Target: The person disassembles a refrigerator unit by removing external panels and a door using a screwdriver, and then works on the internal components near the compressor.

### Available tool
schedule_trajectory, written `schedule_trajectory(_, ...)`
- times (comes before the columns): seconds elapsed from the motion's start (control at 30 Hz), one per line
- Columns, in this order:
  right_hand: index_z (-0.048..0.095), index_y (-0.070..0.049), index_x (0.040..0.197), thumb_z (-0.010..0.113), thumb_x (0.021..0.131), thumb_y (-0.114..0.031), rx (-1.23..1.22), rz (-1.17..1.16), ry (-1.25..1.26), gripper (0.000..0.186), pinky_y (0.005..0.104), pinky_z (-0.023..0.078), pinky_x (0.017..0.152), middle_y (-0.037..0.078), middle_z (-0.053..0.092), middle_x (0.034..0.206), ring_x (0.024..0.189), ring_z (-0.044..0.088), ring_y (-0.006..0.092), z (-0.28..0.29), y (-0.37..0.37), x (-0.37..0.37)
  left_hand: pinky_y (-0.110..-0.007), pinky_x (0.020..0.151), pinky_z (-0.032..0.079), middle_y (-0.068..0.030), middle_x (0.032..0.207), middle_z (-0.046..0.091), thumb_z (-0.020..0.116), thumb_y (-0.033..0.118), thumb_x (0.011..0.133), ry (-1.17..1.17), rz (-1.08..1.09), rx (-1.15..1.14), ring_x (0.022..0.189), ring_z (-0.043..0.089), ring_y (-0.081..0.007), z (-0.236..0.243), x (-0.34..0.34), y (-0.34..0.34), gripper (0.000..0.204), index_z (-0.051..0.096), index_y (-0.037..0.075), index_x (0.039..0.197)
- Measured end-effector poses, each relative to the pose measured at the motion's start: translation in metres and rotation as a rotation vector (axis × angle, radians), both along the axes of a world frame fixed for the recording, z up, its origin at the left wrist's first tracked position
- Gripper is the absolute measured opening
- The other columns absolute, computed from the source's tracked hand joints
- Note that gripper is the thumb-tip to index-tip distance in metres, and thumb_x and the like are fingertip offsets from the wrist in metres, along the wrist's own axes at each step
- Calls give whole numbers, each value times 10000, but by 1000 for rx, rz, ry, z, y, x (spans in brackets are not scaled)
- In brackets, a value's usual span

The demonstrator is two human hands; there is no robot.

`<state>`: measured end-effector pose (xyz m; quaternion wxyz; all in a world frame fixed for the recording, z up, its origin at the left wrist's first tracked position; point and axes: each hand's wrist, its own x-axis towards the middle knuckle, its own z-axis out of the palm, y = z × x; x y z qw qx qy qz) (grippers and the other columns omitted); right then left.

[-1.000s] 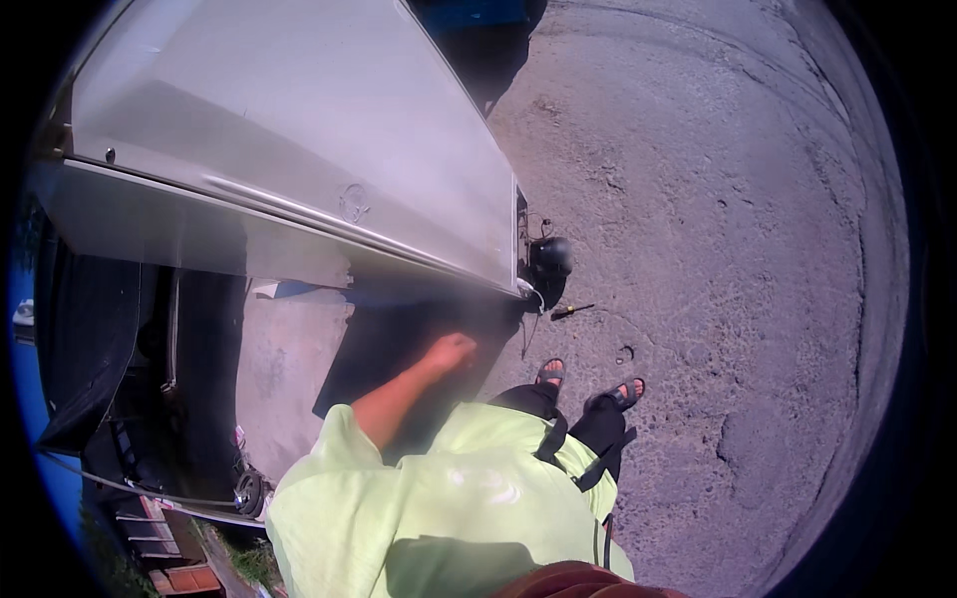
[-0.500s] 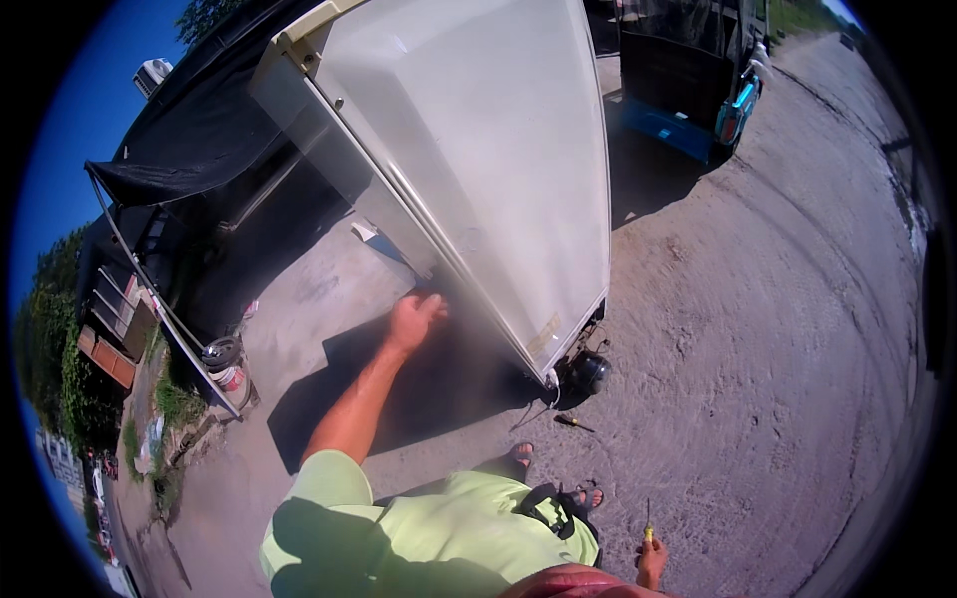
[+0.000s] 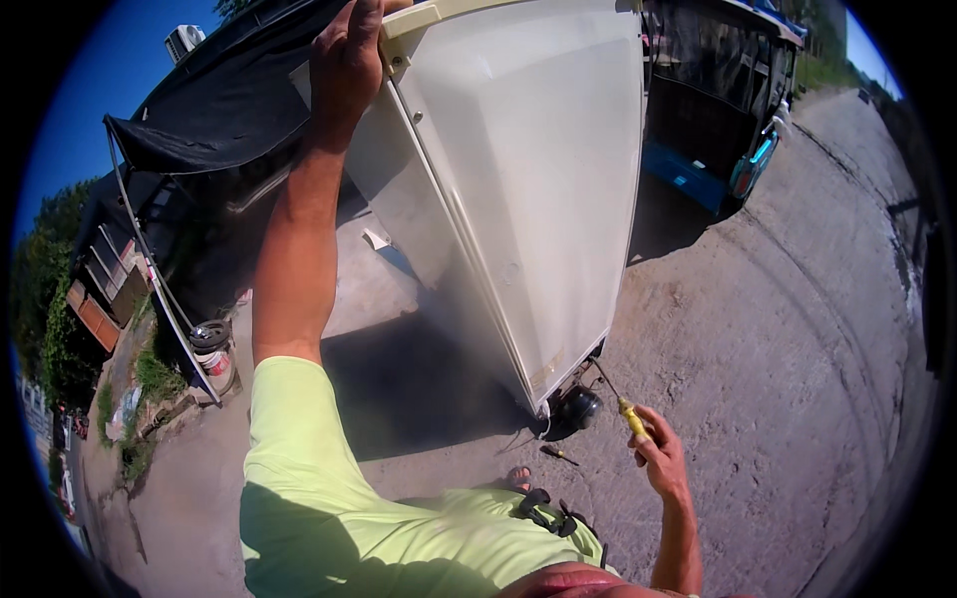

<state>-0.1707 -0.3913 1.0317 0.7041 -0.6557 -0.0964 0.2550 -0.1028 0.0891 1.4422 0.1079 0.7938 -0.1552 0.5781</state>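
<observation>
My left hand (image 3: 347,72) grips the top edge of a tall white appliance cabinet, apparently a refrigerator (image 3: 518,199), at its left corner. My right hand (image 3: 653,448) is closed round the yellow handle of a screwdriver (image 3: 630,414); its shaft points toward the cabinet's lower right corner, where I cannot tell if it touches. A black rounded compressor (image 3: 581,407) shows at the foot of the cabinet, with a pale cord beside it. A second screwdriver (image 3: 558,454) lies on the ground near my sandalled foot (image 3: 518,478).
A blue three-wheeled vehicle (image 3: 688,179) stands behind the cabinet on the right, beside a rough dusty road (image 3: 807,329). A black tarp shelter (image 3: 219,110) with a slanting pole is at the left, near a stacked tire and bucket (image 3: 211,354) and some plants (image 3: 150,369).
My left hand has risen to the cabinet's top edge. My right hand, with the screwdriver, has moved up toward the cabinet's foot. The view has tilted up, showing more of the vehicle and surroundings.
</observation>
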Motion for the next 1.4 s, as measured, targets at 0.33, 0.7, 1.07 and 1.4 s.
schedule_trajectory(0.33, 574, -3, 1365, 597, 893, -41, 191, 229, -568, 474, 224, 457, 758, 75, 658, 1104, 862, 554, 88, 206, 108, 60, -315, 811, 542, -82, 1036, 759, 230, 505, 1098, -52, -152, -17, 919, 715, -206, -13, 16, 13, 657, 740, 91, 1137)
schedule_trajectory(0.7, 620, -64, 1341, 534, 929, -91, 137, 366, -1165, 422, 311, 520, 911, 119, 660, 1245, 1073, 640, 189, 338, 145, 122, -285, 480, 395, 0, 551, 537, 315, 427, 1098, -118, -215, -437, 493, 504, -106, -23, 14, -23, 539, 627, 63, 853)
schedule_trajectory(1.07, 632, -56, 1333, 560, 971, -127, 166, 318, -1270, 376, 322, 520, 958, 130, 673, 1261, 1107, 644, 201, 347, 168, 139, -313, 620, 477, -29, 767, 632, 296, 365, 1067, -177, -94, -237, 667, 609, -171, -21, 24, -4, 496, 662, 88, 880)
schedule_trajectory(1.4, 640, -62, 1325, 550, 963, -111, 38, 265, -1248, 376, 256, 505, 782, 91, 685, 1154, 895, 614, 138, 356, 169, 118, -351, 796, 552, -93, 993, 754, 294, 242, 1031, -284, 67, 100, 901, 723, -250, -16, 24, 9, 466, 719, 55, 994)
